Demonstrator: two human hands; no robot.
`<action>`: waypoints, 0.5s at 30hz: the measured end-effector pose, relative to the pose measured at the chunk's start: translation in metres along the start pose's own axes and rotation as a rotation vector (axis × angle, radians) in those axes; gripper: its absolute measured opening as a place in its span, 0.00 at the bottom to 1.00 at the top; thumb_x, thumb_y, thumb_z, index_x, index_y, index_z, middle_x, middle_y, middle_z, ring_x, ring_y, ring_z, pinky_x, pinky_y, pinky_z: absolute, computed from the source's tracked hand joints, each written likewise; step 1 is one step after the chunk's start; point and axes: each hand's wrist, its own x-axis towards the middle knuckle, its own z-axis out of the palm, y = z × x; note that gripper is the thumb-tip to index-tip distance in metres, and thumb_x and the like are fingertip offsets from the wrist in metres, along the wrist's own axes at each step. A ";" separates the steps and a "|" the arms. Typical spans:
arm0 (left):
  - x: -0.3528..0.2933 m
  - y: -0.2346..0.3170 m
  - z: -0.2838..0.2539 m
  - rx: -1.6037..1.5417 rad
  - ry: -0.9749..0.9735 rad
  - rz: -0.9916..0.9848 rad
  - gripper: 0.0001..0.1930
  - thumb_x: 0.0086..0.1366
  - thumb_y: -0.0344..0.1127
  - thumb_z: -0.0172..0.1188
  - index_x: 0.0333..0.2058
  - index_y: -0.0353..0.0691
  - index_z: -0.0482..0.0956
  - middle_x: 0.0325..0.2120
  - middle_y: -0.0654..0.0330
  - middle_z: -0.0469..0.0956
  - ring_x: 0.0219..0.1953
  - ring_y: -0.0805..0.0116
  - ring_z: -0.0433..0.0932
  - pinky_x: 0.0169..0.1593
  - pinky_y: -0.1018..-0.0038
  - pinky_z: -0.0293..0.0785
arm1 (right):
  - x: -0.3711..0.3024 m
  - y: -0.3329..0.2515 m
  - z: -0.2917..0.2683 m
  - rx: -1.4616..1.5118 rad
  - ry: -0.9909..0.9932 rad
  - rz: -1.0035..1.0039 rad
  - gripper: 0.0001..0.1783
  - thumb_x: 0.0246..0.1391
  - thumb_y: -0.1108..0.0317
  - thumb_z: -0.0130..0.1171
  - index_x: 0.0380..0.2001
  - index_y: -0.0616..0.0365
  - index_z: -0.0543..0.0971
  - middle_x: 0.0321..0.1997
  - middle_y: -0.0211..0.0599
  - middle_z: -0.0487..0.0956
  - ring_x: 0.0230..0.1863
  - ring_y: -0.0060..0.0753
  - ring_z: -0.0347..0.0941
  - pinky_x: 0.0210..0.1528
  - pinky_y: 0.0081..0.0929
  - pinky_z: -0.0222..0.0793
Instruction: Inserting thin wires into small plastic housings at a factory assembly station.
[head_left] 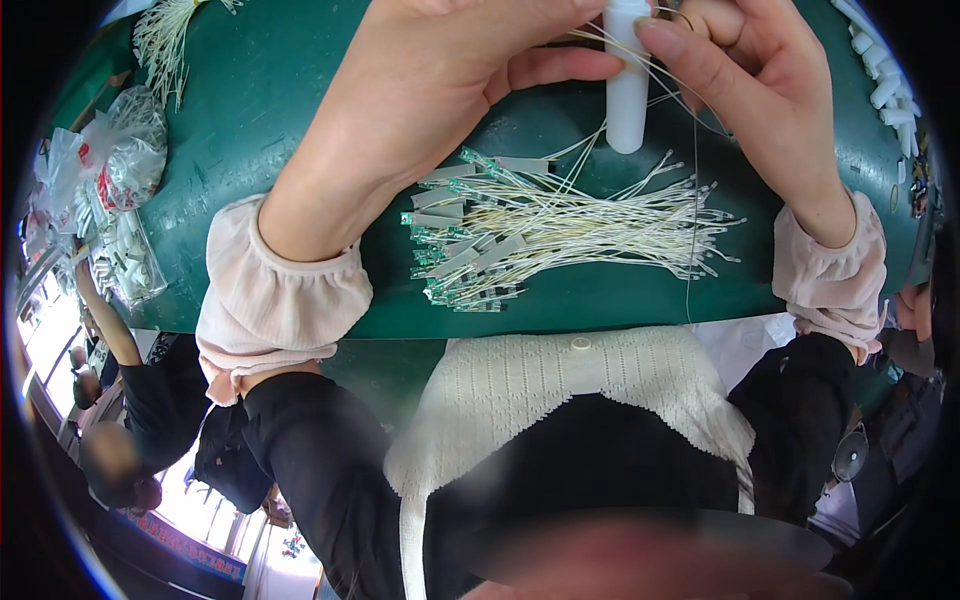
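A white plastic tube [627,112] stands upright at the far middle of the view, its top cut off by the frame. My left hand [470,75] grips it from the left, one finger lying against its side. Close by on the right, my right hand [755,85] pinches thin pale wires [655,68] that cross in front of the tube. Some of these wires trail down toward a bundle of cream wires [600,225] below my hands. Small green circuit boards and grey tabs sit at the bundle's left end.
The green work mat [560,305] ends at an edge before my body. Another wire bunch [178,40] lies far left, above clear plastic bags [125,200] of white parts. Several white tubes [885,85] line the far right. A person [130,430] sits at lower left.
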 end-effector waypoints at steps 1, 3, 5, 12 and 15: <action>-0.001 0.000 0.000 0.000 0.002 0.001 0.04 0.75 0.29 0.56 0.43 0.35 0.73 0.51 0.47 0.80 0.48 0.66 0.83 0.52 0.71 0.85 | -0.001 -0.003 0.002 0.016 -0.001 0.023 0.15 0.64 0.77 0.63 0.49 0.63 0.70 0.19 0.21 0.73 0.18 0.06 0.61 0.21 0.12 0.49; -0.003 0.001 0.002 0.029 0.019 -0.002 0.04 0.75 0.29 0.56 0.43 0.34 0.72 0.51 0.47 0.80 0.48 0.65 0.83 0.52 0.71 0.85 | -0.003 -0.009 0.003 0.047 0.000 0.066 0.15 0.63 0.77 0.63 0.49 0.63 0.69 0.19 0.21 0.72 0.18 0.06 0.61 0.21 0.12 0.49; -0.006 0.000 0.001 -0.003 0.015 -0.011 0.04 0.75 0.28 0.56 0.43 0.34 0.72 0.51 0.47 0.80 0.48 0.65 0.83 0.52 0.71 0.85 | -0.003 -0.011 0.003 0.077 0.004 0.111 0.16 0.63 0.77 0.63 0.50 0.63 0.69 0.19 0.21 0.72 0.18 0.06 0.61 0.21 0.12 0.48; -0.007 -0.001 0.004 0.115 0.091 -0.022 0.01 0.75 0.25 0.54 0.42 0.36 0.72 0.53 0.46 0.79 0.49 0.63 0.84 0.52 0.72 0.86 | -0.005 0.014 -0.005 -0.074 -0.031 -0.026 0.16 0.63 0.79 0.63 0.50 0.63 0.69 0.19 0.21 0.72 0.19 0.05 0.61 0.22 0.12 0.49; -0.008 0.000 0.004 0.134 0.103 -0.012 0.01 0.75 0.25 0.54 0.42 0.36 0.72 0.54 0.46 0.79 0.49 0.64 0.84 0.52 0.72 0.86 | -0.007 0.011 -0.007 -0.111 -0.032 -0.015 0.13 0.62 0.79 0.64 0.45 0.62 0.72 0.21 0.22 0.72 0.20 0.05 0.62 0.22 0.12 0.50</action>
